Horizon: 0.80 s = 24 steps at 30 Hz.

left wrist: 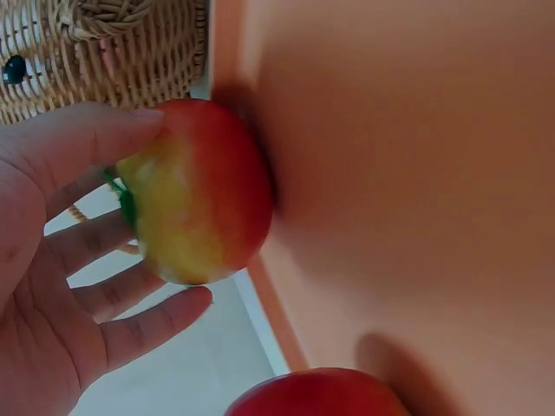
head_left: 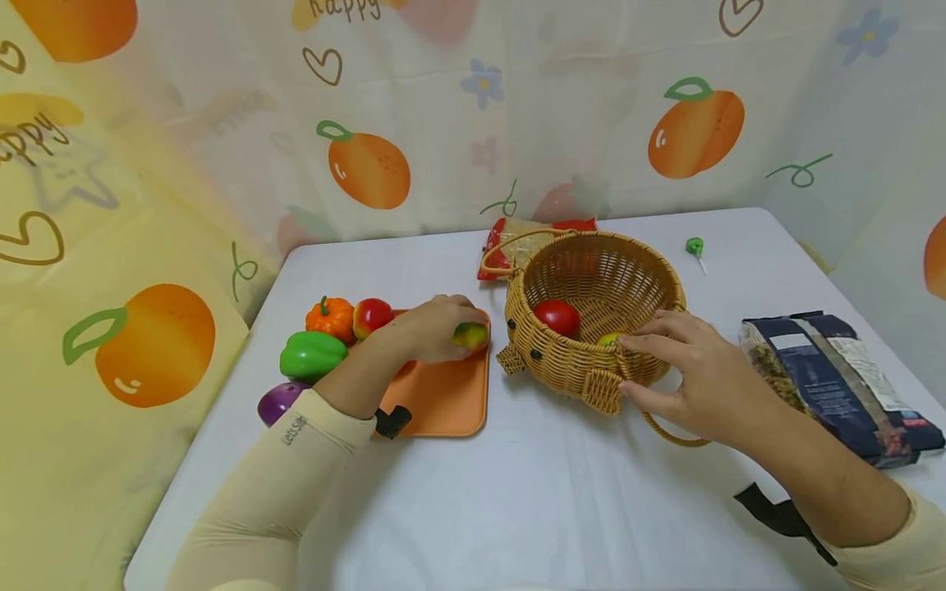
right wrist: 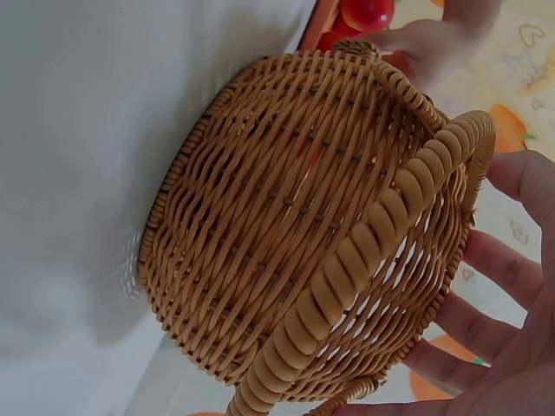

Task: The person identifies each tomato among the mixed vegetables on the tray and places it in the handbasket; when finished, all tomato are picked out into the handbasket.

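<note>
I'm counting one wicker basket (head_left: 569, 361) just right of the frame's centre, and two pieces are showing inside it: one red fruit (head_left: 557, 318) and one yellow-green fruit (head_left: 608, 337), partly hidden. One orange tray (head_left: 447, 402) is lying left of it, with a sliver of one mostly hidden red piece (head_left: 405, 368) showing beside the left forearm. At centre left, four more are clustering: one orange pumpkin (head_left: 332, 319), one red-and-yellow apple (head_left: 372, 317), one green pepper (head_left: 312, 355) and one purple eggplant (head_left: 280, 402). Two packets are resting on the white tabletop (head_left: 547, 509), a red-and-clear one (head_left: 495, 240) behind the basket and a dark blue one (head_left: 838, 377) at the right; one green lollipop (head_left: 694, 245) is lying at the upper right. The left arm is reaching up from the lower left, and its left hand (head_left: 441, 327) is bending down over the tray's upper right part; that grip is grasping the leafed fruit (left wrist: 204, 191), thumb on one side and fingers around the other, at the centre of the frame. The right arm is coming in from the lower right; the right hand (head_left: 698, 373) is spreading its fairly straight fingers against the basket's near-right rim, that grip looking loose rather than clenched.
</note>
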{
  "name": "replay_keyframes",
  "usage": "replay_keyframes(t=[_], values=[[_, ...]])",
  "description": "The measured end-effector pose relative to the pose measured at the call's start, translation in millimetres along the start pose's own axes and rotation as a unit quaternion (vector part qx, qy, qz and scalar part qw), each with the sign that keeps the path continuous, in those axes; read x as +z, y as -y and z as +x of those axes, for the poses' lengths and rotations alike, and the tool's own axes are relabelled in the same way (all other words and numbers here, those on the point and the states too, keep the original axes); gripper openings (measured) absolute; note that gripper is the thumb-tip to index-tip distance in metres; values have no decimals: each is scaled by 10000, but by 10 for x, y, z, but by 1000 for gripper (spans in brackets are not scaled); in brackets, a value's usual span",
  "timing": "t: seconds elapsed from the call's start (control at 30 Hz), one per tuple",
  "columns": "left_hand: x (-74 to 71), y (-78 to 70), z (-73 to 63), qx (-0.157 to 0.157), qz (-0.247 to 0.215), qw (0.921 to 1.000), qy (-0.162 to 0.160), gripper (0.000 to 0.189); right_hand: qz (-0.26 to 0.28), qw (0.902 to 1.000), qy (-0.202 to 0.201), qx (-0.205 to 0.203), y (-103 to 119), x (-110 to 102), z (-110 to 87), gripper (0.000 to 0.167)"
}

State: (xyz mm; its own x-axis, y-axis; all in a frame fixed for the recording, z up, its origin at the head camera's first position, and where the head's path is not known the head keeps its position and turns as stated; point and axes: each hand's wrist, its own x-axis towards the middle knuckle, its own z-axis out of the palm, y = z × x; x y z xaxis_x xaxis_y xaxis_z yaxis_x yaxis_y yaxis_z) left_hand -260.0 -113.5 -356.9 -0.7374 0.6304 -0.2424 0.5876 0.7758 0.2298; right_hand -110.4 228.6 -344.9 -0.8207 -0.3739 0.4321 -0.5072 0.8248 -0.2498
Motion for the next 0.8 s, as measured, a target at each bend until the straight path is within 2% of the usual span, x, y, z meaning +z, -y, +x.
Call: replay_keyframes(t=[0.43, 0.8], values=[[34, 29, 1, -25, -227, 9997, -119, 46, -26, 9999, 65, 109, 20, -18, -1, 50], [67, 72, -37, 296, -263, 9984, -401, 44, -48, 9999, -73, -88, 9, 1, 1, 48]])
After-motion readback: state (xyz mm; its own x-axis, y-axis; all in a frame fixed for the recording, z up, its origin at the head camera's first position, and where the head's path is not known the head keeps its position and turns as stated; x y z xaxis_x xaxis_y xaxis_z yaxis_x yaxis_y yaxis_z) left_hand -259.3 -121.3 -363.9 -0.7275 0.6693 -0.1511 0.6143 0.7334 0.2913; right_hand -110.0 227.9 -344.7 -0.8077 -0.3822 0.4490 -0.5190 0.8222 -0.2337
